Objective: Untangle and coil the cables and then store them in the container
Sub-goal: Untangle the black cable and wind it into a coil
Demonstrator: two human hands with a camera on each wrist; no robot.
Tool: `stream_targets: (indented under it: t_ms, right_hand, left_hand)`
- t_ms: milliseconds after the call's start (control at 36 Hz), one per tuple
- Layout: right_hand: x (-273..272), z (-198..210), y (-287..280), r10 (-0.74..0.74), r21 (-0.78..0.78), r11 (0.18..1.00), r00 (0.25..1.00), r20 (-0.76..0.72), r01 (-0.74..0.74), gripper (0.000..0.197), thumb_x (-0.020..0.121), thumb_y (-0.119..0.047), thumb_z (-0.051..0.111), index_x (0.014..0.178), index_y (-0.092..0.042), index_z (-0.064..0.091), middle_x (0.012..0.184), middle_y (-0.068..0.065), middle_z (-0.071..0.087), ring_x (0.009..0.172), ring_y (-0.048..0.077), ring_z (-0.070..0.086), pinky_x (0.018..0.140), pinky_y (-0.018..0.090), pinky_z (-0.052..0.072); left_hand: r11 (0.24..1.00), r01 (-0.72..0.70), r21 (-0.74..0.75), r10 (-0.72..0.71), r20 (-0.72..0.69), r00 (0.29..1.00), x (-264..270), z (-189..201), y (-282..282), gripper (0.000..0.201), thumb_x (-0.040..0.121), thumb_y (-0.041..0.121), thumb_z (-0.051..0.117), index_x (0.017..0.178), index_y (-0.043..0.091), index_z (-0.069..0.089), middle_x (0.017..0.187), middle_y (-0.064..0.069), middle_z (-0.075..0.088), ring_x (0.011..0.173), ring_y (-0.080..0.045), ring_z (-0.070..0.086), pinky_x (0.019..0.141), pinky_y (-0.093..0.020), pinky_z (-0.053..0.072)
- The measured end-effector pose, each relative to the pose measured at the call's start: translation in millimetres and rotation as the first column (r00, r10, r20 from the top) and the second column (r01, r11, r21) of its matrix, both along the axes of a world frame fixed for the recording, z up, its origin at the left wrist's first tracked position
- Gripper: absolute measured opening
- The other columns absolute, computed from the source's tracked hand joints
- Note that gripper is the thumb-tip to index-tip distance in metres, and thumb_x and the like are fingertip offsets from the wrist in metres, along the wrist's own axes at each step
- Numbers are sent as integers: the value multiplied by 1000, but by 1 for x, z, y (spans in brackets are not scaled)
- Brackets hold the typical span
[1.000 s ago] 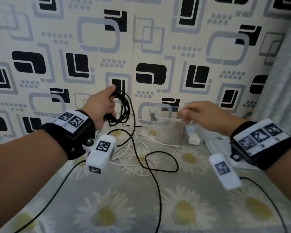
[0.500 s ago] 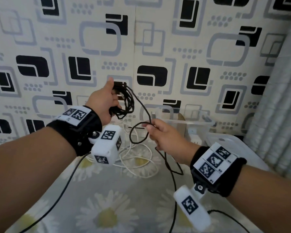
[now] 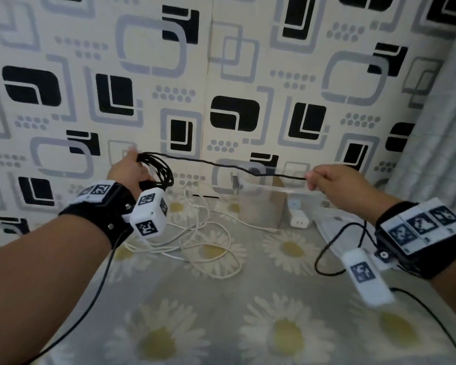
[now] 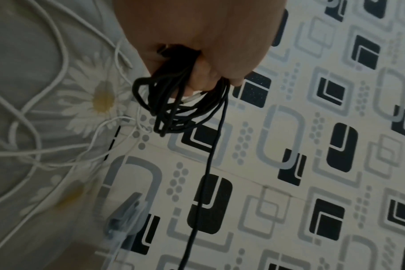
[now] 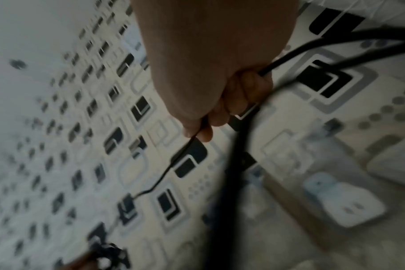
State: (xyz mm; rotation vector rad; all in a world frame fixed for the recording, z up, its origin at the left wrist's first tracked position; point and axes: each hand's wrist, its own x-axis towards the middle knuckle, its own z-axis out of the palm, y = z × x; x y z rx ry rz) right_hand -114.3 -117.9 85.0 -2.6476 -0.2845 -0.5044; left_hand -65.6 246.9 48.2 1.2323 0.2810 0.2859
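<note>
L hand: (image 3: 128, 169) held up near the wall, fingers curled round a bundle of black cable (image 3: 157, 171) loops. Wrist cam shows the loops hanging out from under my fingers (image 4: 204, 80), w/ a small pale bit tucked in among them.
R hand: (image 3: 329, 180) out to the right at abt the same height, thumb + fingertips (image 5: 205, 134) pinching the free run of the same cable. Rest of the fingers are curled.
Black cable run: stretched nearly straight btwn both hands, passing in front of the container.
Container: (image 3: 261, 204) clear plastic tub at the back against the wall, can't tell what's inside.
White cable: (image 3: 203, 233) loose tangle on the daisy-print sheet (image 3: 248, 325), below my L hand, in front of the tub.
White charger: (image 3: 299, 219) just right of the tub, two slots facing me.
Labels/writing: no brand readable anywhere. Only the square b/w marker codes on my wristbands (image 3: 100, 191) and the little white blocks (image 3: 150, 214) hanging off them.
Wall: (image 3: 234, 75) cream w/ black + grey rounded-square pattern.
</note>
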Motion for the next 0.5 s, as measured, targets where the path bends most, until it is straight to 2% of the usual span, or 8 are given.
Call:
stream_targets:
  t_ms: [28,83,139,194,278,389,444,500]
  right_hand:
    - [3,-2,-2,-2,-65,998,999,-39,-1,37,103,-31,39,76,-12,58,63,-11,48,61,6,45,55,23,30]
    - [12,-11,-5,-28,-221,975,985,-171,-10,34,104,-27,35,82,-12,56,70,-9,50,65,8,46,57,21,30]
    - [24,-20,-7,-83,-372,928,957,-278,-28,24,103,-23,36,92,-17,56,86,-2,57,79,17,52,67,26,35]
    - [33,-24,0,-120,-427,904,948,-295,-19,18,101,-21,43,114,-21,55,107,3,58,100,24,54,82,30,40]
    - [42,-19,29,-27,-279,960,971,-236,-41,38,99,-23,48,137,-19,46,136,4,53,122,22,51,99,31,39]
    - [32,-6,90,177,130,978,976,-130,-161,43,99,-46,41,134,-21,50,129,-3,56,108,9,51,90,26,37]
    - [24,-5,115,265,237,944,956,-129,-230,54,94,-61,38,135,-26,46,128,-8,56,108,7,53,95,30,40]
    - [19,-10,134,325,298,916,932,-162,-268,62,90,-64,44,140,-28,37,124,-9,54,105,8,54,87,29,44]
  left_hand:
    - [999,14,-32,-13,4,1000,1,-3,-4,47,104,46,31,69,15,32,56,-4,44,32,-9,43,45,-25,34]
    - [987,34,-160,-27,47,999,3,-5,-11,46,103,43,37,66,17,31,36,5,32,25,-6,31,41,-18,29]
    - [973,55,-223,-38,82,996,3,-5,-18,44,102,40,42,66,18,33,35,9,24,28,-4,24,44,-19,27]
    - [964,72,-256,-47,102,994,4,-5,-22,40,101,40,46,67,19,38,40,10,24,33,-5,22,51,-20,26]
    - [955,64,-290,-38,96,995,8,-3,-22,39,99,40,50,68,19,41,44,10,26,35,-6,20,46,-19,26]
    - [952,81,-294,-54,100,994,11,2,-24,40,99,41,49,66,21,39,44,10,23,33,-6,19,41,-17,22]
    - [945,87,-314,-59,99,993,10,3,-23,41,99,42,50,65,21,39,46,9,22,33,-6,18,45,-18,20]
    - [938,88,-336,-57,101,993,11,2,-20,40,98,42,50,66,21,40,47,9,22,34,-6,18,46,-18,21]
